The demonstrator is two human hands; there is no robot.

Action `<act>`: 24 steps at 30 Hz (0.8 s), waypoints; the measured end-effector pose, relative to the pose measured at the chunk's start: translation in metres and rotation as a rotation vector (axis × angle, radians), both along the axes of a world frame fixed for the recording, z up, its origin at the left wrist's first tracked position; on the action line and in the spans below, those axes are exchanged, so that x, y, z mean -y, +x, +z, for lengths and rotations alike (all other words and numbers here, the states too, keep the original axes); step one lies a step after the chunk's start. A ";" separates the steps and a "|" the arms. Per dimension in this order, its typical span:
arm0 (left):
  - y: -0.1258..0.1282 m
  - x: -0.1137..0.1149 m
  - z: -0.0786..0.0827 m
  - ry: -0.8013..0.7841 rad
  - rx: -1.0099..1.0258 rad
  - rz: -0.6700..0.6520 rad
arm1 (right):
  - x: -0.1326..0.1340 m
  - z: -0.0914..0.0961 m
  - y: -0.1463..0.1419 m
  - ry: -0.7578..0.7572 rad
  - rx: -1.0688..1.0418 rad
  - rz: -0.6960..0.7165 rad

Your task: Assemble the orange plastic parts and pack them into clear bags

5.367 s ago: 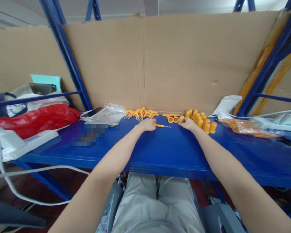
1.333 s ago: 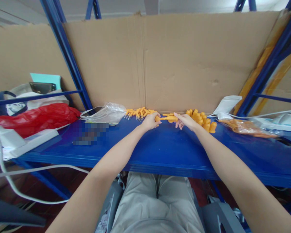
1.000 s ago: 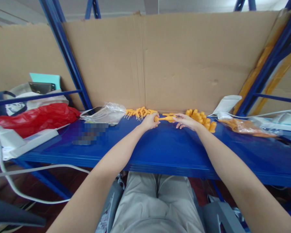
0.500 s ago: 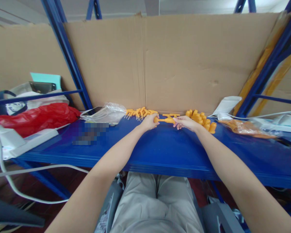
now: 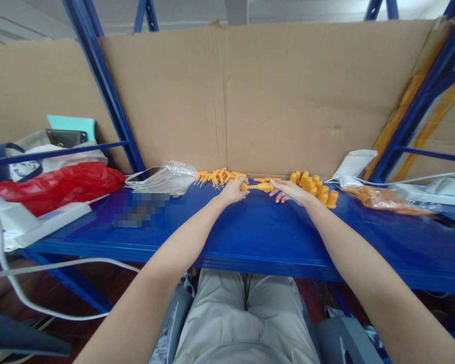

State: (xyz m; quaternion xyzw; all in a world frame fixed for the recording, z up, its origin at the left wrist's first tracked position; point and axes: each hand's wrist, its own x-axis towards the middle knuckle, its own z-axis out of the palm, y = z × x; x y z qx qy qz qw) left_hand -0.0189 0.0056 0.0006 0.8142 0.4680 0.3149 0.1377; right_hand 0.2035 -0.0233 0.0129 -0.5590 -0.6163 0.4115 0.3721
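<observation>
A yellow-orange plastic piece (image 5: 263,187) with a ridged shaft and a wider right end lies level between my two hands. My left hand (image 5: 235,190) is closed on its rounded left end. The fingertips of my right hand (image 5: 290,192) are at the wider right end, with the lower fingers loosely spread. Just behind, another slim yellow piece (image 5: 265,179) lies on the blue table (image 5: 265,227). Left of my left hand is a pile of yellow pieces with small metal clips (image 5: 214,177). Several upright yellow pieces (image 5: 318,189) stand close to my right hand.
A tall cardboard sheet (image 5: 280,101) backs the table. To the left are a clear plastic bag (image 5: 178,179), a red bag (image 5: 68,184) and a white power strip (image 5: 53,225). To the right lies a clear-wrapped orange packet (image 5: 382,199). Blue posts (image 5: 109,96) rise at both sides.
My right hand's fingers have shifted at the piece's right end and look looser, showing more of that end. My left hand has kept its place.
</observation>
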 end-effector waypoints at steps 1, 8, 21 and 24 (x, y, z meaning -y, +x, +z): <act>0.000 0.000 0.000 -0.008 0.000 0.004 | -0.001 -0.001 0.001 0.012 -0.007 0.004; -0.002 0.000 0.000 -0.004 -0.005 0.015 | -0.006 -0.006 0.005 0.076 -0.025 0.065; -0.001 0.003 0.002 0.030 -0.047 0.029 | -0.007 -0.006 0.003 0.055 -0.031 0.065; -0.001 0.002 0.001 0.024 -0.026 0.027 | -0.007 -0.006 0.002 0.047 -0.030 0.059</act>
